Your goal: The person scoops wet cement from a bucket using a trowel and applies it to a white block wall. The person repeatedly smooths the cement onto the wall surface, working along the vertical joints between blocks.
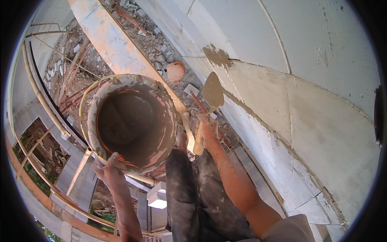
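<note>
My left hand [109, 166] is closed on the near left rim of a round bucket [93, 121], thumb on top; its other fingers are largely hidden. Crusted mortar coats the rim, and wet grey-brown mortar [129, 121] lies inside. My right hand [207, 130] grips a trowel [213, 91] by its light wooden handle, just right of the bucket. The blade points away from me, smeared with mortar, close to the block wall [318, 109]. A wet mortar patch [217, 55] clings to that wall beyond the blade tip.
A long plank [117, 42] runs below the bucket. Rubble [161, 54] and an orange-brown lump [175, 71] lie on the ground between plank and wall. Poles [44, 97] stand at the left. A white block [157, 195] sits beside my legs.
</note>
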{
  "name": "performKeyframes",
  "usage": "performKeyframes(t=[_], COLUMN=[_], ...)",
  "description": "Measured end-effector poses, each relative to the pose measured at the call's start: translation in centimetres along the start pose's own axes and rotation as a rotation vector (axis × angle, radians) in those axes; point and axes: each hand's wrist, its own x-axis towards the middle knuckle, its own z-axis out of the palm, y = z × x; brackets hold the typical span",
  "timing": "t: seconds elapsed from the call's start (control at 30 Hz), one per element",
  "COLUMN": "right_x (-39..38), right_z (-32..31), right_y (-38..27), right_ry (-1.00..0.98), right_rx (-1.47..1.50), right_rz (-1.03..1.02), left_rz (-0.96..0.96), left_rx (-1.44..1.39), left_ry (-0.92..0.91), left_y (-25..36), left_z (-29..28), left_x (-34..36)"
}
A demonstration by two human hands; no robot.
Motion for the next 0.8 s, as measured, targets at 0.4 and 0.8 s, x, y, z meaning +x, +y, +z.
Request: performKeyframes(t=[0.4, 0.8], right_x=[26.1, 23.1], right_z=[17.2, 22.3], right_y=[-2.9, -16.9], right_ry=[-0.190, 0.046], right_rx=[0.994, 1.262], right_rz=[-0.030, -0.048], left_rz=[0.027, 0.083], left_rx=[0.032, 0.022], left_ry=[0.003, -0.007], left_y=[-5.0, -6.5], left_z=[-4.7, -4.7], left_x=[4.8, 7.5])
